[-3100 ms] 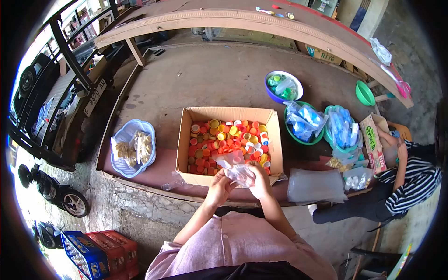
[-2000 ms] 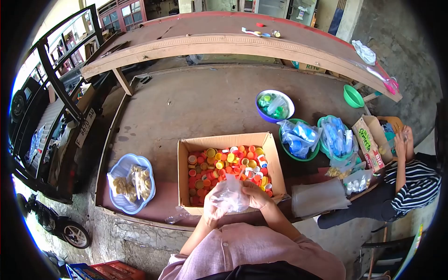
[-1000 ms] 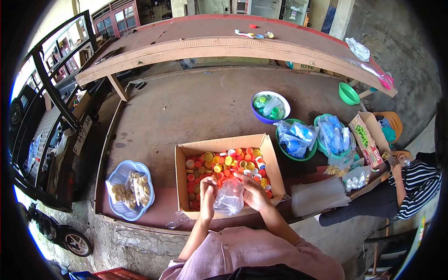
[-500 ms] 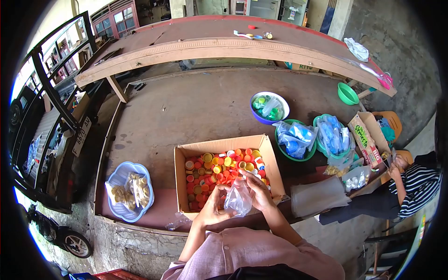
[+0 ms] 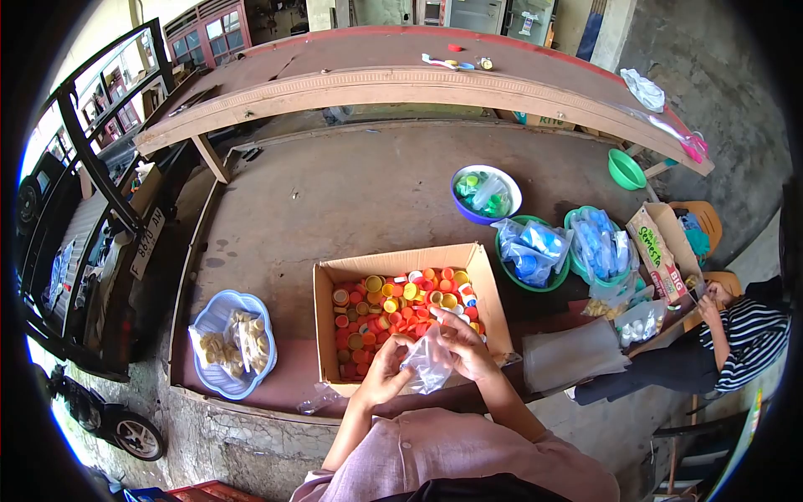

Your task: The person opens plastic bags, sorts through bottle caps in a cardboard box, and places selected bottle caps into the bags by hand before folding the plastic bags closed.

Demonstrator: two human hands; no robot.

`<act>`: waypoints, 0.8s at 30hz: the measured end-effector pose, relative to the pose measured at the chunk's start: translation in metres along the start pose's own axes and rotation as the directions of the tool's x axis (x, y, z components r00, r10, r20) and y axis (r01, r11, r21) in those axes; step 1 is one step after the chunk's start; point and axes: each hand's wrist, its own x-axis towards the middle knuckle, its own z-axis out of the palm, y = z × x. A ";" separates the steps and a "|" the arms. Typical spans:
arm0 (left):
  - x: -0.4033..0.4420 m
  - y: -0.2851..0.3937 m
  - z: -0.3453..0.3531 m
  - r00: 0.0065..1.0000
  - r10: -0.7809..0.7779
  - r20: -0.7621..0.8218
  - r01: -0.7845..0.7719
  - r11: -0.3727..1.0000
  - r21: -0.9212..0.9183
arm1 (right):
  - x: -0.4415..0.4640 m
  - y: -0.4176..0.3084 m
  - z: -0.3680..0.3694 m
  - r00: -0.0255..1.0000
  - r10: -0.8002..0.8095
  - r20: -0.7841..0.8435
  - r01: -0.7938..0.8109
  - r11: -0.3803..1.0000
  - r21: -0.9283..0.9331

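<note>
A clear plastic bag (image 5: 430,366) hangs between my two hands, over the near edge of a cardboard box. My left hand (image 5: 386,368) grips the bag's left side, fingers curled toward its top. On the other side, my right hand (image 5: 465,347) pinches the bag near its upper edge. Whether anything lies inside the bag is hard to make out. Beneath and beyond my hands, the cardboard box (image 5: 493,314) holds many red, orange and yellow bottle caps (image 5: 393,305).
To the left sits a light blue basket (image 5: 226,381) with filled bags. A purple-rimmed bowl (image 5: 462,209), green basins (image 5: 548,286) with bagged blue caps and flat plastic sheets (image 5: 573,356) lie right. A co-worker (image 5: 719,343) in stripes sits at the far right. A raised shelf (image 5: 401,79) spans the back.
My hands have drawn slightly closer together around the bag, and its shape has shifted a little. The view has moved slightly. The co-worker's hands have moved a little.
</note>
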 end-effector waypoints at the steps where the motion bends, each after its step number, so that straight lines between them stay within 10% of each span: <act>1: 0.000 -0.001 0.001 1.000 0.000 0.000 0.000 1.000 0.000 | 0.000 -0.001 -0.004 1.000 0.000 0.000 0.000 1.000 0.000; 4: -0.001 -0.006 -0.002 0.992 -0.031 -0.119 0.039 0.997 0.066 | 0.002 -0.007 -0.013 0.997 -0.014 0.075 0.012 1.000 0.025; 8: 0.004 0.004 0.001 0.959 0.236 -0.154 -0.098 0.791 0.604 | 0.005 -0.013 -0.012 0.978 -0.165 -0.128 0.103 0.915 -0.390; 11: 0.005 -0.008 -0.002 0.895 0.318 -0.313 -0.028 0.740 0.672 | 0.013 -0.001 -0.014 0.795 -0.563 -0.228 0.234 0.630 -0.741; 14: 0.008 -0.016 -0.004 0.805 0.436 -0.401 -0.046 0.721 0.691 | -0.001 -0.015 0.021 0.635 -0.771 0.040 0.291 0.191 -0.938; 18: 0.011 -0.013 0.009 0.731 0.407 -0.549 -0.076 0.847 0.527 | -0.019 0.011 0.044 0.674 -0.551 0.493 0.541 -0.087 -0.836; 24: 0.010 -0.015 0.016 0.733 0.537 -0.418 -0.151 0.728 0.669 | -0.017 0.035 0.043 0.759 -0.530 0.378 0.418 -0.048 -0.907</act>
